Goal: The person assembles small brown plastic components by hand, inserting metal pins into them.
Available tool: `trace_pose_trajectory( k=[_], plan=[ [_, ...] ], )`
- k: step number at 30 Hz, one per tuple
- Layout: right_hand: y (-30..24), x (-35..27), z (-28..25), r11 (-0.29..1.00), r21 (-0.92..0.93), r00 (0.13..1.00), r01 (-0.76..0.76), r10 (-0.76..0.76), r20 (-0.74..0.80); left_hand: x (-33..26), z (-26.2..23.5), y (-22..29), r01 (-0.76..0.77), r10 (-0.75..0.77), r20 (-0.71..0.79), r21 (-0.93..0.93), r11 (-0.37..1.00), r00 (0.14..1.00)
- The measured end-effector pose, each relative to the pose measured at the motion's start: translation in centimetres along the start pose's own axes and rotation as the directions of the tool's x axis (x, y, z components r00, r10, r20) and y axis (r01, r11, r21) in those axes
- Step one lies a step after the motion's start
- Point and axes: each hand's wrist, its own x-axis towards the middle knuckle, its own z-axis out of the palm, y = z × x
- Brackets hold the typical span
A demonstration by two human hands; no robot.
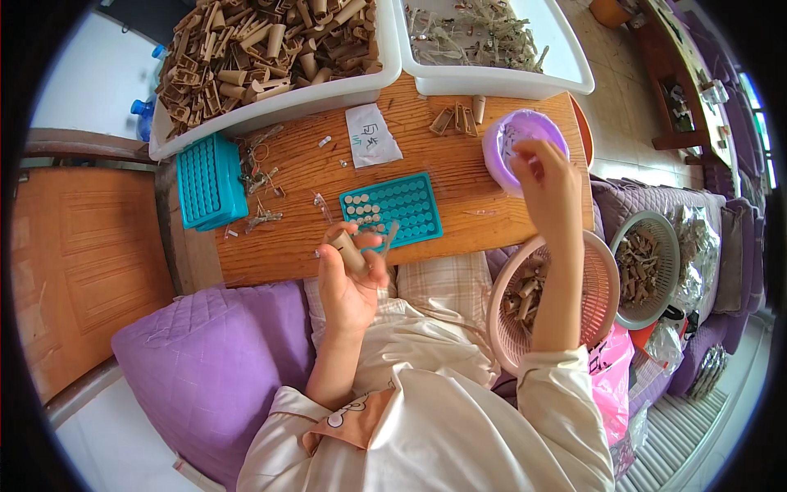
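Left hand [348, 283]: closed on tan tube [348, 250], long axis tilted up-left, over table's near edge.
Right hand [545, 176]: fingers dipped in purple bowl [512, 135] at right edge; contents unclear.
Tray [392, 207]: just beyond tube, left hand nearer.

Tan paper tube [348, 250] (tilted) in hand; lilac bowl [525, 139] on table.
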Motion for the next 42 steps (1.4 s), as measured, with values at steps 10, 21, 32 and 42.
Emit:
trace_pose_trajectory(
  k=[10,21,32,42],
  plan=[
    [6.6,4.9,2.8,0.802,-0.590,0.900,0.090,0.188,0.394,-0.6,0.5,0.1,0.090,-0.097,0.172,0.047,0.995,0.980],
    [5.1,4.7,-1.5,0.986,0.091,0.888,-0.141,0.086,0.452,-0.3,-0.2,0.9,0.314,-0.216,0.298,-0.337,0.888,0.930],
    [-1.2,0.8,-0.2,0.659,0.714,0.951,-0.235,0.003,0.310,-0.6,-0.3,1.2,0.555,-0.451,0.338,-0.629,0.545,0.826],
    [-7.4,-4.2,4.8,0.687,0.705,0.875,-0.177,-0.218,0.432,-1.8,0.8,1.9,0.477,-0.414,0.245,-0.339,0.811,0.877]
  ],
)
